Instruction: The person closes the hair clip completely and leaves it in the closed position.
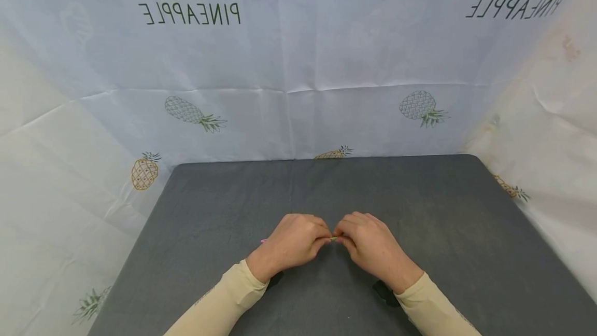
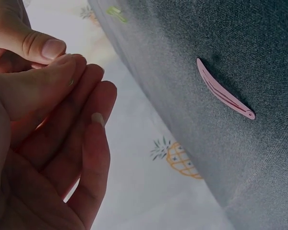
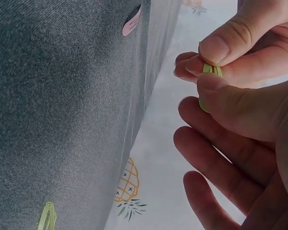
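A small light-green snap hair clip (image 3: 212, 70) is stretched between the fingertips of both hands, above the table. My left hand (image 1: 296, 240) pinches one end between thumb and forefinger. At the other end, my right hand (image 1: 373, 247) grips it with thumb and forefinger, its other fingers loosely bent. Fingers cover much of the clip, and only a bit of green shows in the head view. On the table beyond the left hand lies a pink snap hair clip (image 2: 224, 97), mostly hidden from the head. Another green hair clip (image 3: 48, 216) rests on the table near the right hand.
The dark grey cloth-covered table (image 1: 224, 201) stretches out around both hands. A pale curtain (image 1: 298, 56) with pineapple prints hangs along its back and sides. Black wrist-worn devices (image 1: 385, 293) sit beneath the wrists, below the cream sleeves.
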### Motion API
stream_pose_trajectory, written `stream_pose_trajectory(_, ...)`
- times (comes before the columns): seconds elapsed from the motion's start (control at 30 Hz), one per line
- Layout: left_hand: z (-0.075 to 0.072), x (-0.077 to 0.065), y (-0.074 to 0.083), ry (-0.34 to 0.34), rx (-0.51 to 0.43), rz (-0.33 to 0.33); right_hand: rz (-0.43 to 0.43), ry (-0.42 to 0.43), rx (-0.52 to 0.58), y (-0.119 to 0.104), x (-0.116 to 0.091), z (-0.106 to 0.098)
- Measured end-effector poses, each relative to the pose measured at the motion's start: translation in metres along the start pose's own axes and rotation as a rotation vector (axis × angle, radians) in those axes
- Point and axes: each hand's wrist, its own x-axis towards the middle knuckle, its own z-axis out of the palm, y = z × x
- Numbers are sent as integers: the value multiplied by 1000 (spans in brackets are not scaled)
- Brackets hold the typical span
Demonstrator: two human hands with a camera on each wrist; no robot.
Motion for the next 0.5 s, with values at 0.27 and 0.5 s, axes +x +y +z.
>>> stream_pose_trajectory(0.27,0,2,3,-59,-2,-34,1,-19,-5,1,-1,1)
stream_pose_trajectory(0.5,2,2,5,-52,-3,-67,19,-19,-15,2,-2,4)
